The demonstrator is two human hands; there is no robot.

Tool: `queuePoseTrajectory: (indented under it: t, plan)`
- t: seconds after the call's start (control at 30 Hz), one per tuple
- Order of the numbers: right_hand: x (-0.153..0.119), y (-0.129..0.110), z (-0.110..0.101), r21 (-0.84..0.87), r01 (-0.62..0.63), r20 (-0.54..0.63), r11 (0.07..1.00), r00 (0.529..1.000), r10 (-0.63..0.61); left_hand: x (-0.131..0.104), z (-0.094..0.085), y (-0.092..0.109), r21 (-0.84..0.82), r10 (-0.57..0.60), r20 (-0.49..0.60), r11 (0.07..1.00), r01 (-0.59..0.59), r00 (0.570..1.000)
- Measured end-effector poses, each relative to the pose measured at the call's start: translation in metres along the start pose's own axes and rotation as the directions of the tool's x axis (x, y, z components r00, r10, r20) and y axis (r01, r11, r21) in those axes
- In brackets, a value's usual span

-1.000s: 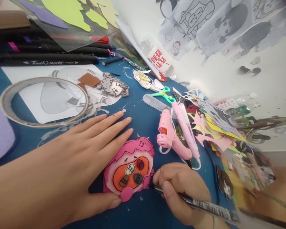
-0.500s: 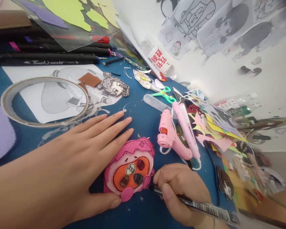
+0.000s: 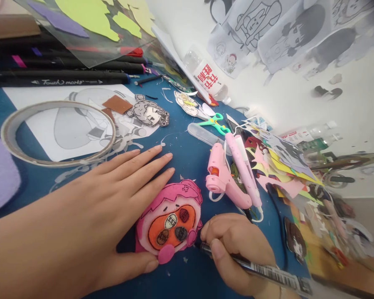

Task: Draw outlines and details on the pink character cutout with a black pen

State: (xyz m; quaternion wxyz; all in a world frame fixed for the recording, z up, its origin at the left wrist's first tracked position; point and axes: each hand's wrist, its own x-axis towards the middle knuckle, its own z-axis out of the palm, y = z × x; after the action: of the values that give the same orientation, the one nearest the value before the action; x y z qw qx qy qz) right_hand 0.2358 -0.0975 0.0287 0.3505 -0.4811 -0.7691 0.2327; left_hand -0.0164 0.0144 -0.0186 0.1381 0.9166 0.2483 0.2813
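Note:
A pink layered cutout figure (image 3: 171, 224) with an orange middle and several small ovals lies on the blue table. My left hand (image 3: 112, 207) rests flat beside it, fingers stretched out, the index side along its upper left edge and the thumb tip at the round pink piece at its lower left. My right hand (image 3: 237, 249) grips a black pen (image 3: 262, 270). The pen's tip is at the figure's lower right edge, by a small pink oval; whether it touches cannot be made out.
A pink glue gun (image 3: 221, 174) and a pink stick-shaped tool (image 3: 243, 170) lie right of centre, with green scissors (image 3: 216, 123) behind. A tape roll (image 3: 8, 133) sits at left on a printed drawing (image 3: 56, 151). Black markers (image 3: 59, 78), a plastic bottle (image 3: 202, 72) and paper scraps stand farther back.

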Motion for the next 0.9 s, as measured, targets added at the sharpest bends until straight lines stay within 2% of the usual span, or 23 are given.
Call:
queuePoseTrajectory:
  t: [0.27, 0.43, 0.6, 0.8, 0.9]
  plan:
    - [0.003, 0.000, -0.002, -0.003, -0.041, 0.000, 0.999, 0.999, 0.041, -0.002, 0.000, -0.001, 0.011, 0.014, 0.000, 1.000, -0.014, 1.000]
    - [0.008, 0.001, -0.002, -0.011, 0.049, 0.096, 0.999, 0.994, -0.048, -0.001, -0.002, 0.001, -0.005, -0.002, 0.032, 1.000, 0.002, 0.999]
    - [0.009, 0.002, 0.002, -0.104, 0.148, 0.103, 0.983, 0.985, -0.137, -0.004, -0.003, 0.000, -0.017, 0.004, 0.036, 1.000, -0.004, 0.999]
    - [0.010, 0.002, 0.005, -0.051, 0.178, 0.043, 0.983, 0.983, -0.176, -0.006, 0.000, -0.004, 0.102, 0.073, 0.079, 0.991, -0.081, 0.994]
    - [0.011, 0.001, 0.006, -0.049, 0.175, 0.062, 0.983, 0.983, -0.172, -0.005, 0.000, -0.004, 0.112, 0.079, 0.072, 0.990, -0.087, 0.994]
